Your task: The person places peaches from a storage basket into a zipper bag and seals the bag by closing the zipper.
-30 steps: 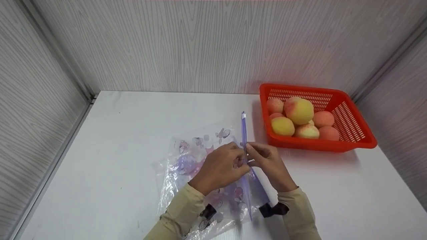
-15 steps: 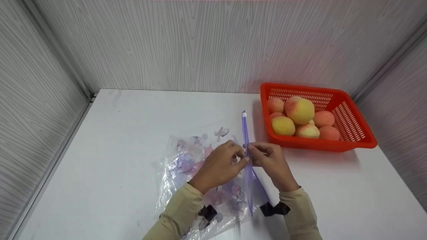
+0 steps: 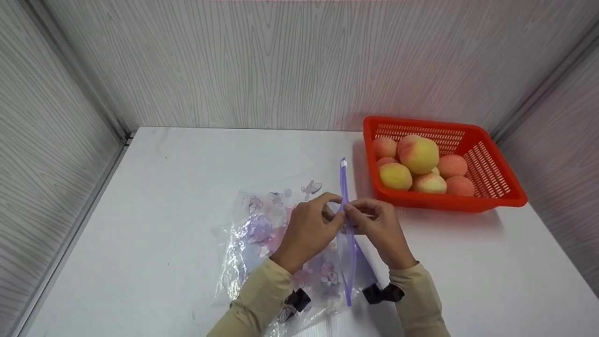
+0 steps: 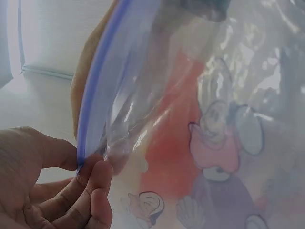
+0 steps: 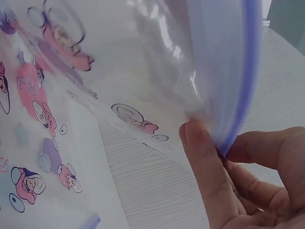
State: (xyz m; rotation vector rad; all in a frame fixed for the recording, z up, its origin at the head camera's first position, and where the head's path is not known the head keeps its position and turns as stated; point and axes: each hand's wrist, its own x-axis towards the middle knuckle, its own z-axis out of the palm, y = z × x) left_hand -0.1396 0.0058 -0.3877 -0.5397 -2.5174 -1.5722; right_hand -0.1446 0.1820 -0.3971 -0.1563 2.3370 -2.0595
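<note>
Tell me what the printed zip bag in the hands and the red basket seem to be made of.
Printed zip bag: thin, glossy, clear plastic film, judging by its see-through walls, creases and bright glints. Its purple zip strip: likely thicker plastic, smooth and evenly coloured. Red basket: probably moulded plastic, smooth-looking, going by its even colour and regular slots.

Left hand (image 3: 309,231) and right hand (image 3: 380,228) close together, both pinching purple zip (image 3: 344,182) of clear printed bag (image 3: 323,276). Zip's two edges parted below hands. Bag on white surface (image 3: 140,210). Red basket (image 3: 444,201) beyond right hand, holding peaches (image 3: 421,155), yellow and pink, piled toward its left. Tan sleeves (image 3: 419,299), black straps (image 3: 383,294). Grey wood-grain walls (image 3: 234,65) behind and both sides.
</note>
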